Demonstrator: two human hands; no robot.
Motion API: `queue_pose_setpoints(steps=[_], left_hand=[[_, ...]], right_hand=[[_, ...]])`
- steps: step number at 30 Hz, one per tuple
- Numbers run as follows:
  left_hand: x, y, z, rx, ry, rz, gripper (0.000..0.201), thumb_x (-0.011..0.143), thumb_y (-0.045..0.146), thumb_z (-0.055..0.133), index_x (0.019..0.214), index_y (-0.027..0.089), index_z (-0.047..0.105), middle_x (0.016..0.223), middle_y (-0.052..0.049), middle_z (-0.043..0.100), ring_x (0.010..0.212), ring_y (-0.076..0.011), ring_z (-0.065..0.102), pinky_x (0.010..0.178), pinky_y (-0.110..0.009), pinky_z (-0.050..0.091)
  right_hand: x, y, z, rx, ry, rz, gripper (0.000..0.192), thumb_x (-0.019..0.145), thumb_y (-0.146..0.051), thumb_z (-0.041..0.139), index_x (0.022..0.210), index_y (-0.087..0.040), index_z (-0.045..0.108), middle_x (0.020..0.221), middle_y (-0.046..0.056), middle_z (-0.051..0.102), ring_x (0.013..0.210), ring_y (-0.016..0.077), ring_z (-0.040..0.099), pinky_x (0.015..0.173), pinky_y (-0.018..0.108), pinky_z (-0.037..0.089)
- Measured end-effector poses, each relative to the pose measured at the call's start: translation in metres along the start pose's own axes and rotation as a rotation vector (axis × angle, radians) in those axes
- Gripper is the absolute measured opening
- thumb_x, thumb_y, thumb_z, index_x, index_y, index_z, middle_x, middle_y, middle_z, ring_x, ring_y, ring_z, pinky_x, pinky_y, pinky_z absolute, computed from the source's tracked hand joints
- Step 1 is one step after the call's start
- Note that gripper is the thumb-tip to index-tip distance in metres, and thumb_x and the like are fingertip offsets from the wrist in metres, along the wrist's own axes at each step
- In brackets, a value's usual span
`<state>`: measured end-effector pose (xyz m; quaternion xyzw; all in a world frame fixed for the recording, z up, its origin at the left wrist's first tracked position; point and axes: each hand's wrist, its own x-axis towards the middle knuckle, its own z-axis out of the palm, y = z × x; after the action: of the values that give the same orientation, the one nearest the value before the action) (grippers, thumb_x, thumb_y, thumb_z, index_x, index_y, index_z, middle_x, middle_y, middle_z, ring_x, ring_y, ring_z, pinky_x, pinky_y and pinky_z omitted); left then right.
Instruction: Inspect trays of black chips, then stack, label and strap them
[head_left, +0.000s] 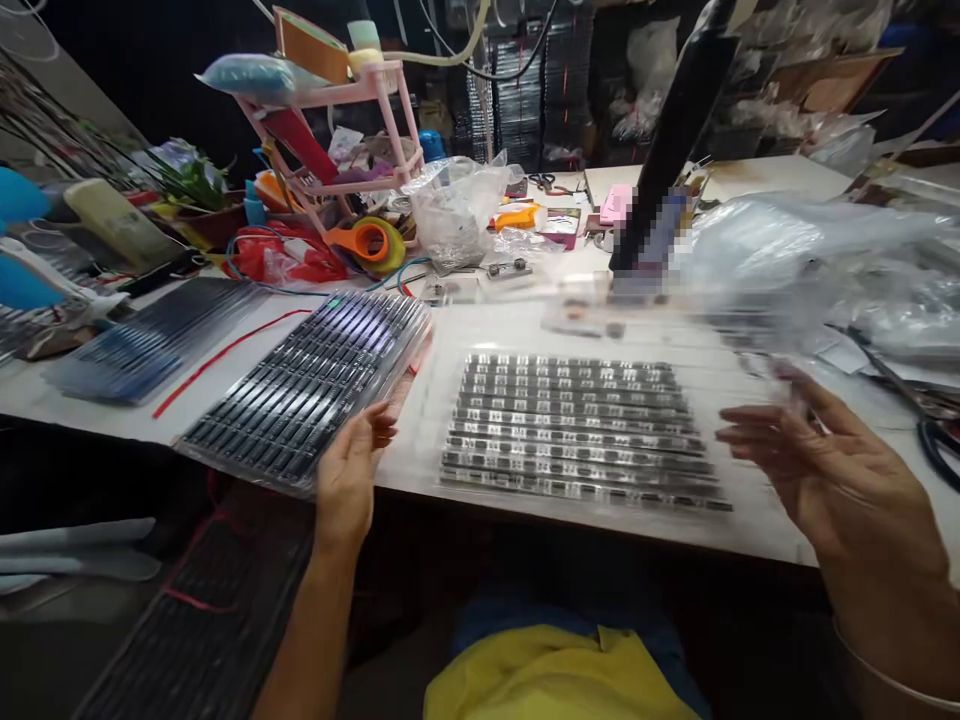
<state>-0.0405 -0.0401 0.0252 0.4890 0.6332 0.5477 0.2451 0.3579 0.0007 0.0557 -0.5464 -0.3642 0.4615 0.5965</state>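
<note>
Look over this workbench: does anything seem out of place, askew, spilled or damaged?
The blocky patch looks odd: it blurs whatever sits beside the slanting black post. The red cord between the bluish stack and dark-striped stack lies loose on the tabletop, perhaps untidy. No clear spill shows.

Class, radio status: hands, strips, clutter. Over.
Left hand beside tray stack. Right hand blurred, grip unclear. Dark strips in rows between them. Plastic bags beyond right hand.

On the table, strips lie right of a tray, a rack behind.
</note>
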Motion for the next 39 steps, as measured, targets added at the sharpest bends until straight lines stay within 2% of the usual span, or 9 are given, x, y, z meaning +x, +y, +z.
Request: queue_pose_setpoints(steps=[2,7,9,13,18,25,29,34,39], left_hand=[[-0.017,0.011,-0.002,0.035,0.036,0.074,0.028,0.094,0.034,0.043,0.108,0.018,0.062,0.099,-0.005,0.063,0.093,-0.0171,0.060,0.085,-0.031,0.048],[-0.062,0.034,0.027,0.320,-0.468,0.570,0.027,0.089,0.011,0.049,0.113,0.019,0.061,0.107,-0.008,0.063,0.103,-0.0180,0.057,0.091,-0.032,0.047],[-0.073,0.036,0.045,0.402,-0.561,0.698,0.032,0.089,0.011,0.050,0.120,0.017,0.057,0.112,-0.010,0.063,0.107,-0.0202,0.056,0.095,-0.036,0.046],[-0.079,0.034,0.063,0.576,-0.484,0.752,0.031,0.090,0.015,0.049,0.121,0.015,0.056,0.113,-0.012,0.064,0.106,-0.0232,0.057,0.093,-0.041,0.048],[-0.073,0.032,0.063,0.630,-0.478,0.837,0.033,0.090,0.017,0.048,0.123,0.015,0.054,0.110,-0.011,0.066,0.102,-0.0227,0.060,0.090,-0.039,0.051],[-0.060,0.036,0.065,0.619,-0.514,1.015,0.031,0.089,0.011,0.043,0.117,0.014,0.057,0.101,-0.010,0.069,0.088,-0.0214,0.065,0.078,-0.035,0.055],[-0.053,0.037,0.063,0.551,-0.511,1.034,0.030,0.090,0.007,0.041,0.114,0.014,0.058,0.099,-0.009,0.069,0.088,-0.0184,0.065,0.078,-0.030,0.053],[-0.035,0.036,0.062,0.561,-0.362,0.989,0.024,0.089,0.008,0.046,0.107,0.017,0.060,0.092,-0.006,0.066,0.085,-0.0177,0.061,0.076,-0.031,0.050],[-0.020,0.035,0.067,0.726,-0.518,0.959,0.022,0.092,0.015,0.041,0.082,0.018,0.061,0.075,-0.004,0.061,0.069,-0.0177,0.054,0.060,-0.030,0.045]], right_hand=[[-0.002,0.002,-0.005,0.099,0.092,-0.026,0.042,0.078,-0.029,0.065,0.120,-0.027,0.062,0.090,0.006,0.068,0.074,0.0164,0.065,0.067,0.027,0.054],[-0.013,0.015,-0.021,0.135,0.199,0.035,0.037,0.086,-0.037,0.054,0.121,-0.028,0.062,0.106,0.010,0.063,0.076,0.0177,0.063,0.082,0.040,0.053],[-0.017,0.020,-0.028,0.082,0.251,0.022,0.045,0.084,-0.035,0.054,0.128,-0.027,0.057,0.116,0.013,0.061,0.090,0.0236,0.064,0.091,0.047,0.049],[-0.019,0.025,-0.044,0.003,0.325,-0.008,0.057,0.084,-0.038,0.051,0.139,-0.028,0.045,0.141,0.013,0.046,0.126,0.0318,0.046,0.105,0.055,0.036],[-0.017,0.032,-0.072,0.080,0.381,0.102,0.061,0.086,-0.044,0.051,0.143,-0.027,0.038,0.151,0.012,0.029,0.134,0.0295,0.034,0.111,0.047,0.031],[-0.026,0.042,-0.102,0.142,0.459,0.100,0.029,0.078,-0.047,0.062,0.103,-0.031,0.060,0.107,0.010,0.064,0.103,0.0334,0.063,0.095,0.051,0.046],[-0.036,0.039,-0.114,0.146,0.506,0.059,0.021,0.074,-0.039,0.068,0.092,-0.031,0.062,0.088,0.006,0.064,0.079,0.0271,0.068,0.100,0.048,0.042],[-0.044,0.039,-0.132,0.053,0.541,0.023,0.022,0.075,-0.044,0.066,0.093,-0.032,0.061,0.090,0.007,0.064,0.090,0.0313,0.067,0.100,0.052,0.042],[-0.045,0.041,-0.138,0.069,0.563,0.009,0.020,0.075,-0.043,0.066,0.092,-0.033,0.063,0.100,0.010,0.065,0.106,0.0314,0.061,0.100,0.048,0.042]])
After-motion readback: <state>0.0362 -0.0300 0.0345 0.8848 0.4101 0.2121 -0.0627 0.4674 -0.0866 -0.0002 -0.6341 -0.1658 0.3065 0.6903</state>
